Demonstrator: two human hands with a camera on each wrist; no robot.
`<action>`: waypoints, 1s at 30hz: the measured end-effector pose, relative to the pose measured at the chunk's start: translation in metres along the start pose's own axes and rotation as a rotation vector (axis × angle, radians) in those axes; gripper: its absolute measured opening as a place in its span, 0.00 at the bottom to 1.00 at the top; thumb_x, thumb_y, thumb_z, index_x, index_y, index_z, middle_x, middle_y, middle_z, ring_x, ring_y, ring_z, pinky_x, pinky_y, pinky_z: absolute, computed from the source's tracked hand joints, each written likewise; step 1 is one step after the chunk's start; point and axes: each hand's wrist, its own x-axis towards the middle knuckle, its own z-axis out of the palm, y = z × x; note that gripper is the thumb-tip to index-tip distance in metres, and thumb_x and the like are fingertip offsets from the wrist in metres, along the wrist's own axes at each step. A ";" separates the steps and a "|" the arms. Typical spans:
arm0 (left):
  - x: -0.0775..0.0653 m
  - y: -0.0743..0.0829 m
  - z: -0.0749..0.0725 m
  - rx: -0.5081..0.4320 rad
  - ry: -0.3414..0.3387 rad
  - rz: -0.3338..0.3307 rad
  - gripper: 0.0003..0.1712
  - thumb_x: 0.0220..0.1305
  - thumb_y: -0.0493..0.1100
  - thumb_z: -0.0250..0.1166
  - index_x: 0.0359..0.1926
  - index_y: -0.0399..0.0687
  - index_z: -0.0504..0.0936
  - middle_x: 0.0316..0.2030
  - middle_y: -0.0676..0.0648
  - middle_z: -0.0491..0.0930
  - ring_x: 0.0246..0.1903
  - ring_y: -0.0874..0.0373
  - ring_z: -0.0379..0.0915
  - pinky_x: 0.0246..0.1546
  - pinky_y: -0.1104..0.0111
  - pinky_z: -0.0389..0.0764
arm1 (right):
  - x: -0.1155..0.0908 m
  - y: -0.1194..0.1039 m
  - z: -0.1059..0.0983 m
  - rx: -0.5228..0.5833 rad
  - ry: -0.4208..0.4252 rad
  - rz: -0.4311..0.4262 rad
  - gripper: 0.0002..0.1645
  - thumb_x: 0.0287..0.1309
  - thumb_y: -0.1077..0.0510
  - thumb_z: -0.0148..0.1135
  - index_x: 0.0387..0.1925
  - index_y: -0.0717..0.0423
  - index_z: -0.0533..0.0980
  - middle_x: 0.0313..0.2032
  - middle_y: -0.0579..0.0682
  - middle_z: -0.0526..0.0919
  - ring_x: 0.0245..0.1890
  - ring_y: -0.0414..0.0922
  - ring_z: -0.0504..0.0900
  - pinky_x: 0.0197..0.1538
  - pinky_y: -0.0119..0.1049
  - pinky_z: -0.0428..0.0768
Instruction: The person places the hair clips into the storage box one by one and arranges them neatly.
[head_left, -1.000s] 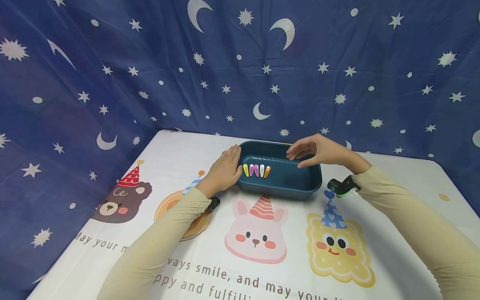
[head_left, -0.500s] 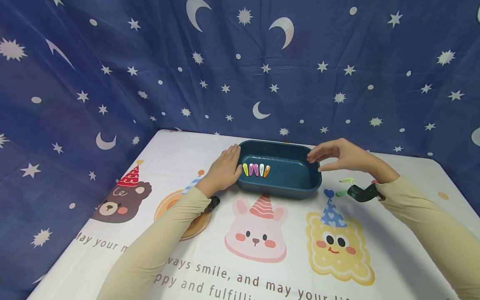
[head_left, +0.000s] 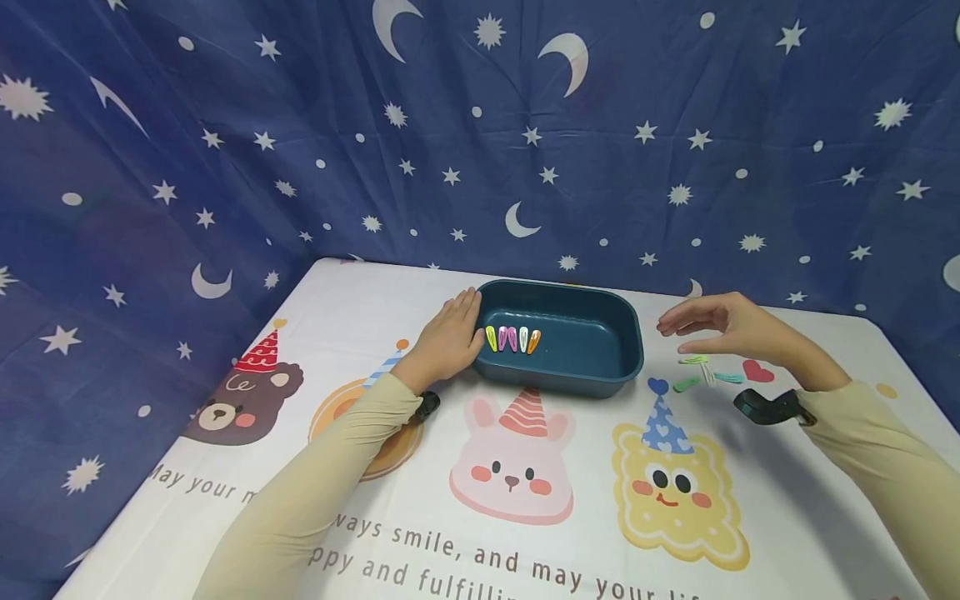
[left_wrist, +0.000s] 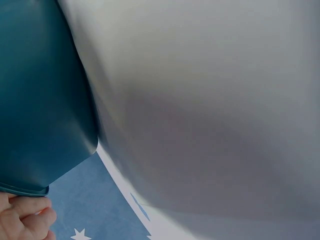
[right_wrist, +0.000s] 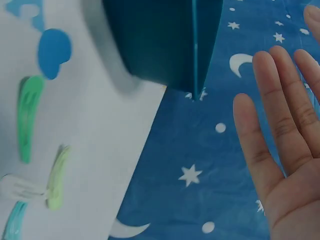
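Note:
A dark teal rectangular bin [head_left: 577, 350] stands on the table. Inside, towards its left end, several snap hair clips [head_left: 513, 340] lie side by side: yellow, pink-purple, white and orange. My left hand [head_left: 447, 342] rests against the bin's left end, fingers extended along the rim [left_wrist: 25, 190] and thumb at the near edge. Right of the bin, my right hand [head_left: 727, 325] hovers with nothing in it, fingers and thumb apart. Below it on the table lie a green clip [right_wrist: 30, 117], a pale yellow-green clip [right_wrist: 58, 177], a white clip [right_wrist: 22, 187] and a turquoise clip [head_left: 727, 377].
The white tablecloth [head_left: 405, 533] carries printed cartoon animals, a biscuit, a red heart [head_left: 757, 371] and lettering. A blue curtain [head_left: 480, 108] with stars and moons hangs behind and to the left. A black wrist strap [head_left: 768, 407] sits on the right sleeve.
My right hand has moved right, from over the bin to above the loose clips, which have come into view. My left hand and the bin have stayed in place.

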 end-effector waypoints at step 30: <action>0.001 0.000 0.001 0.001 0.001 0.000 0.36 0.70 0.49 0.42 0.72 0.33 0.46 0.73 0.37 0.46 0.74 0.47 0.41 0.74 0.58 0.46 | -0.049 0.057 0.018 0.003 0.081 0.132 0.23 0.49 0.66 0.68 0.49 0.67 0.76 0.45 0.45 0.85 0.43 0.28 0.82 0.48 0.16 0.75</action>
